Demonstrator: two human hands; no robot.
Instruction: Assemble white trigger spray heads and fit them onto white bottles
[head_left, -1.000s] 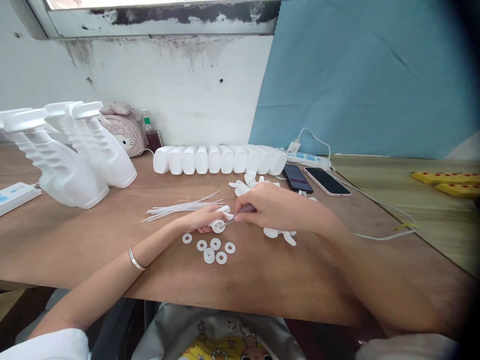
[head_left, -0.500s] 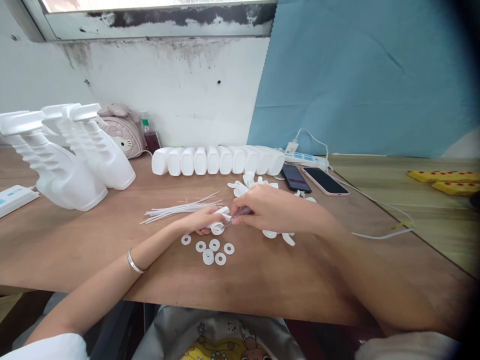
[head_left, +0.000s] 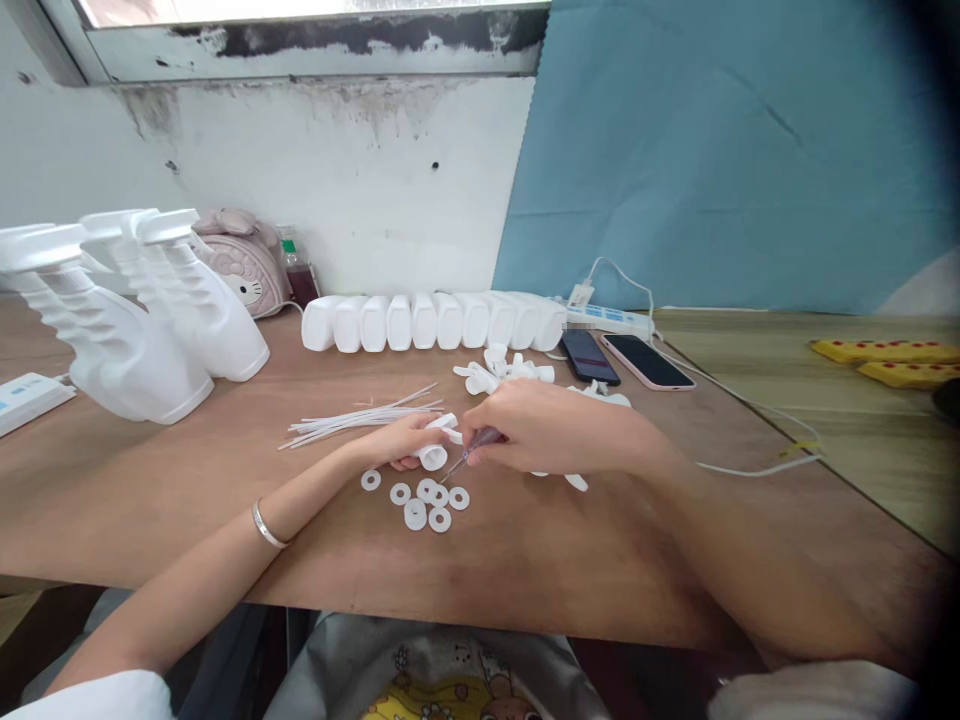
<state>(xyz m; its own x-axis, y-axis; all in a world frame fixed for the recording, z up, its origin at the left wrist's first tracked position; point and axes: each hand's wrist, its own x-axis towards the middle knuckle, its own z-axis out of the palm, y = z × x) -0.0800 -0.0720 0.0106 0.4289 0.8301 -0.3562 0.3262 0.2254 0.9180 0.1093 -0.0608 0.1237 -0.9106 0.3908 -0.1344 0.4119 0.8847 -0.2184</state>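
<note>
My left hand (head_left: pixel 407 441) is closed around a white trigger spray head (head_left: pixel 433 457), whose round open end faces me. My right hand (head_left: pixel 517 425) pinches a small pointed tool with a see-through purplish handle (head_left: pixel 486 437). Its thin metal shaft points down and left, with the tip beside the spray head and just above several flat white ring washers (head_left: pixel 439 520) on the table. More white spray heads (head_left: pixel 495 368) lie behind my right hand, which partly hides them. Thin white tubes (head_left: pixel 341 420) lie in a loose bundle beyond my left forearm.
White bottles (head_left: pixel 426 322) lie in a row near the wall. Spray bottles (head_left: pixel 202 300) stand at the left by a power strip (head_left: pixel 34 398). Two phones (head_left: pixel 649 362) and another power strip (head_left: pixel 611 318) with cables sit at the back right. A pink bag (head_left: pixel 241 268) rests against the wall.
The washer at the spray head's open end has come out and lies among the others on the table. The tool's tip has moved down, away from the spray head.
</note>
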